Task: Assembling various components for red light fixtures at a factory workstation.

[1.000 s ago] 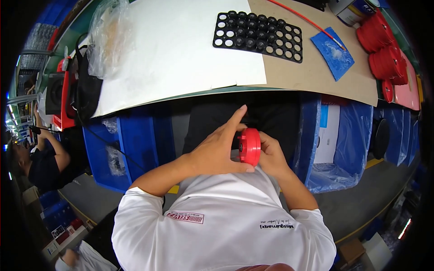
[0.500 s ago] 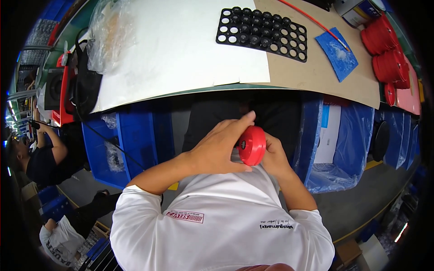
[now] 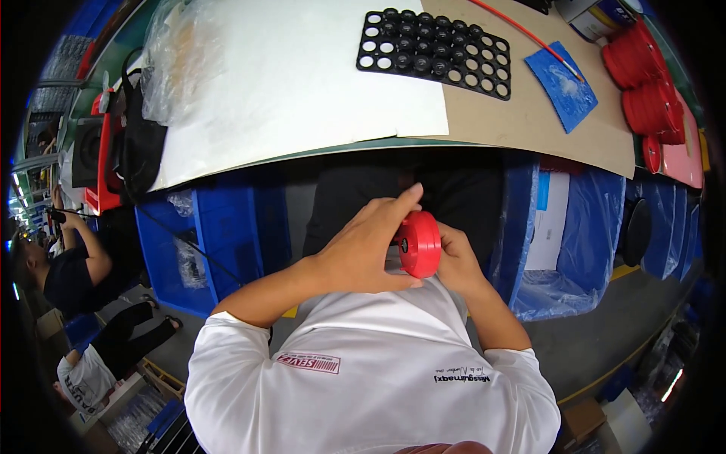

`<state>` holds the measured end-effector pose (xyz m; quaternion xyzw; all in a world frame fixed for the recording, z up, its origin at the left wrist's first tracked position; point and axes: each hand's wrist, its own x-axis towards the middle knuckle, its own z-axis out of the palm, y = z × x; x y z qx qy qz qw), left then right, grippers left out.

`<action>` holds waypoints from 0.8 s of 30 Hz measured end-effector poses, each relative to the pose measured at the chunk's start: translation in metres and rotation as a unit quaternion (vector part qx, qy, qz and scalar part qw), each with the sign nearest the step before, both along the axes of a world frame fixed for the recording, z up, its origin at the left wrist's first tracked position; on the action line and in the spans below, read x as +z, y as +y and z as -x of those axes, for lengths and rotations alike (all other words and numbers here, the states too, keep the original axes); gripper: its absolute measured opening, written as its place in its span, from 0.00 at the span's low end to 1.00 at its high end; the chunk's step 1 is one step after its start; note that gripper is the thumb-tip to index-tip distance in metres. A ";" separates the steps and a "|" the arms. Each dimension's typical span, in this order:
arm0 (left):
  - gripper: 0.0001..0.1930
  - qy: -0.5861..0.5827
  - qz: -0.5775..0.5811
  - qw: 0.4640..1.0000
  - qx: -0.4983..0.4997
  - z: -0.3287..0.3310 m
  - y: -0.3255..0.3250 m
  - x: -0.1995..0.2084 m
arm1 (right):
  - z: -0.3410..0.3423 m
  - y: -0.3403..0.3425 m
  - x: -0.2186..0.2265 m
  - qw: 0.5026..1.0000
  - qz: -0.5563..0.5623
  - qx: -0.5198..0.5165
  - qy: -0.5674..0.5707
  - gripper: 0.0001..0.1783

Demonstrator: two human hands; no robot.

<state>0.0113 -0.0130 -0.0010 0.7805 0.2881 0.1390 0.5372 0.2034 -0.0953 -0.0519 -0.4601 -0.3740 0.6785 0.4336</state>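
A thick red disc-shaped part (image 3: 420, 244), with a small dark hub on its left face, is held up in front of my white shirt, just off the table's near edge. My left hand (image 3: 361, 244) spans it from the left, thumb and fingers at opposite sides of its rim. My right hand (image 3: 458, 261) is closed at the disc's right side; the disc hides some of its fingertips. On the table beyond, a black tray (image 3: 434, 54) with round holes carries several black round knobs in its left and middle rows.
Far right, red spools (image 3: 652, 112) stand near a can (image 3: 597, 19). A blue sheet (image 3: 561, 88) lies under a red-handled brush (image 3: 522, 34). Clear plastic (image 3: 181, 64) covers the table's left. Blue bins (image 3: 522, 250) flank my legs; people (image 3: 76, 265) sit at the left.
The red disc has turned slightly and shifted a little left in my hands, showing more of its hub face. Both hands keep nearly the same place. A person at lower left has shifted.
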 end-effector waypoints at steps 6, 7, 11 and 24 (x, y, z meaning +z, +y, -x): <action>0.54 0.027 -0.222 0.972 -0.079 -0.005 0.009 -0.002 | 0.003 0.004 0.000 0.995 0.053 -0.029 0.077 0.14; 0.58 0.051 -0.090 0.994 -0.026 -0.004 0.003 0.002 | 0.003 0.002 -0.008 0.997 0.030 -0.012 0.073 0.15; 0.64 0.090 0.071 0.993 0.024 -0.007 -0.002 0.009 | 0.009 -0.002 -0.020 1.000 0.021 -0.002 0.001 0.14; 0.63 0.028 0.133 0.990 0.045 -0.013 -0.004 0.000 | -0.001 -0.002 -0.012 0.998 -0.058 -0.002 -0.034 0.19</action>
